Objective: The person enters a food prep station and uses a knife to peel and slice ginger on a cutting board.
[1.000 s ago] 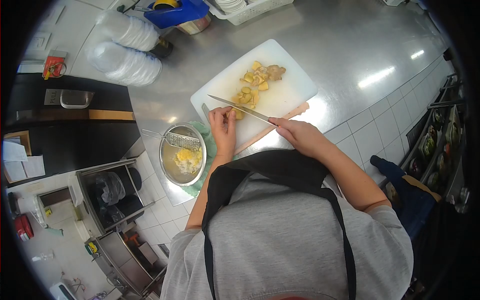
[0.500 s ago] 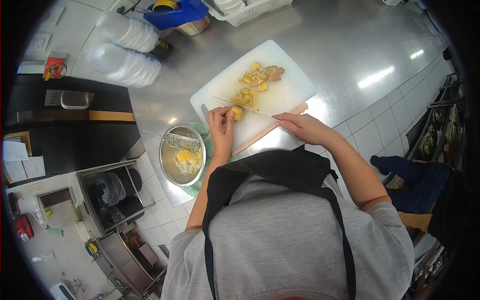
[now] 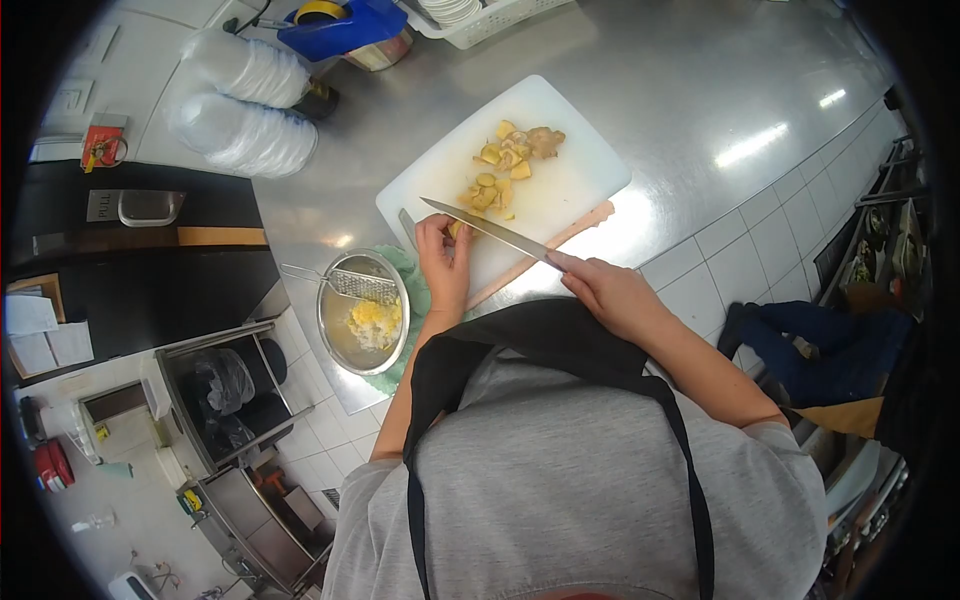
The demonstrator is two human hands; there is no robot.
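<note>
Over the steel counter [image 3: 670, 100], the knife [image 3: 497, 234] gripped by the right hand [image 3: 608, 290] has turned flat-side to view, partly hiding the yellow chunk [image 3: 455, 229] the left hand [image 3: 443, 258] apparently pinches on the white board [image 3: 565, 190], masking any cut.

Right hand [image 3: 612, 293] holds knife [image 3: 490, 230] over yellow piece [image 3: 456, 229], possibly ginger, pinched in left hand [image 3: 443, 262]; cut chunks [image 3: 485, 196] on white board [image 3: 585, 185]; grater [image 3: 357, 284] in metal bowl [image 3: 336, 335].
</note>
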